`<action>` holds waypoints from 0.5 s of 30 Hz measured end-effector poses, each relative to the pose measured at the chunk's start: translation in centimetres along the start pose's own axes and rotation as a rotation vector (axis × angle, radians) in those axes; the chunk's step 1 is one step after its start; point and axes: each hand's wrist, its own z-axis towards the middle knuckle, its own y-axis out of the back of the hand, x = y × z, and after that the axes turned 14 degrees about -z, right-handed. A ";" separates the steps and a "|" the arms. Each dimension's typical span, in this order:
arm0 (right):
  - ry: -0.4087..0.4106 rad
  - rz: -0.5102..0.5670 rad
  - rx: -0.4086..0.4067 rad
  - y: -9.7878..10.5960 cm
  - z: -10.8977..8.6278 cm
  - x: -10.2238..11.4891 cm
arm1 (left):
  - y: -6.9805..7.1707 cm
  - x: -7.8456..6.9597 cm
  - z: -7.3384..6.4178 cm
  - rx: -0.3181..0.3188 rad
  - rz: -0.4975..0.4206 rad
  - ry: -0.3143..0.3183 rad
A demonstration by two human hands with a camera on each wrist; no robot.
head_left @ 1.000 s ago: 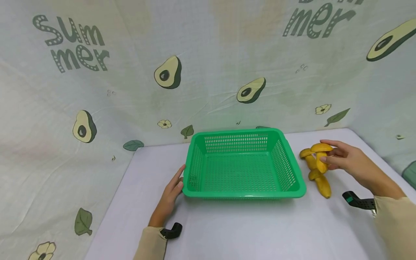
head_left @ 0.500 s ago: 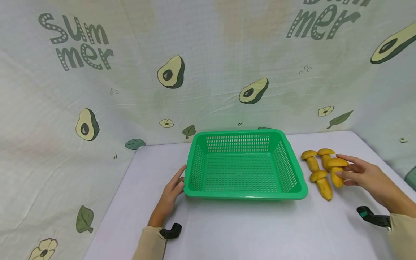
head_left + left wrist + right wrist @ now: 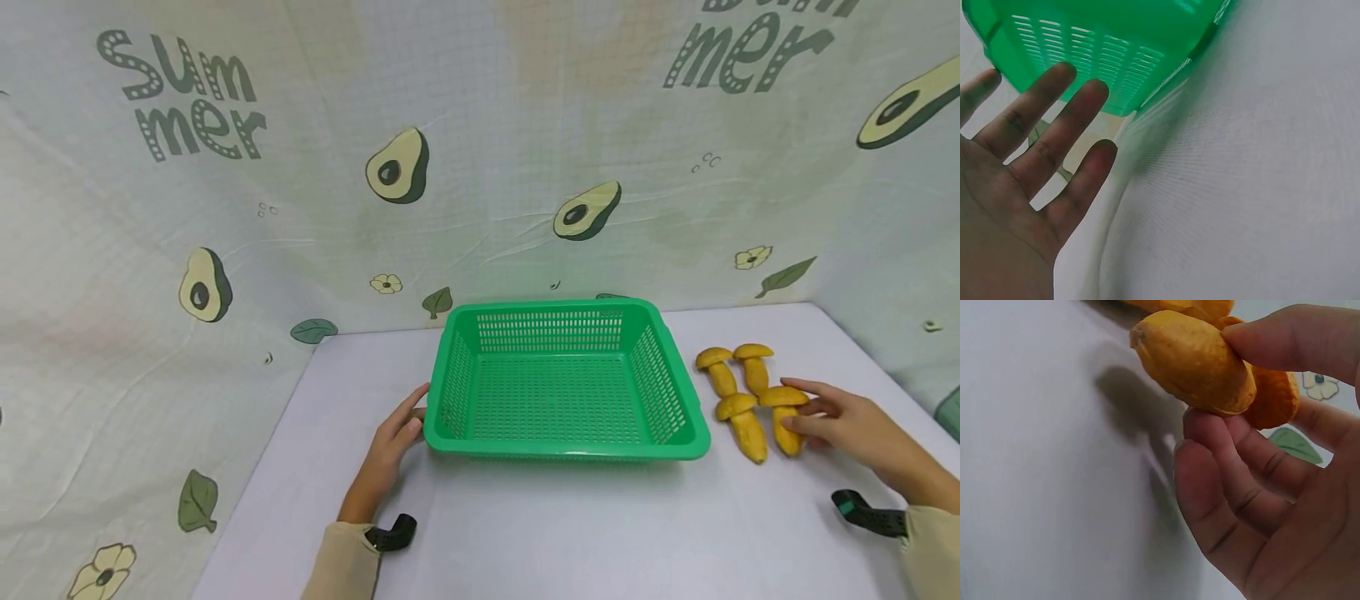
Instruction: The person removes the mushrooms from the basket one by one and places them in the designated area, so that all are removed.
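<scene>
A yellow-brown mushroom is pinched between the thumb and fingers of my right hand, right of the basket. In the right wrist view the stem of this mushroom points away from the palm, its cap partly behind it. Three similar mushrooms lie just left of and behind it: one in front, one at the back left and one at the back right. My left hand rests at the left side of the green basket, fingers straight and spread in the left wrist view.
The basket stands mid-table with bare mesh floor showing. A white cloth covers the table. Behind and at the sides hangs a cloth printed with avocados, leaves and lettering. Black bands sit on both wrists.
My right hand has carried its mushroom right and toward me, then lowered it beside the front mushroom. The back mushrooms are now uncovered. My left hand has stayed at the basket.
</scene>
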 end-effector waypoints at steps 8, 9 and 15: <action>0.001 -0.069 0.037 -0.2 0.3 -0.3 | 0.2 0.0 -0.2 -0.011 0.004 0.005; 0.006 -0.074 0.035 -0.2 0.4 -0.2 | 0.2 0.0 -0.3 -0.016 0.008 0.006; 0.027 -0.109 0.010 -0.2 0.7 -0.4 | 0.5 -0.3 -0.4 -0.001 0.018 0.003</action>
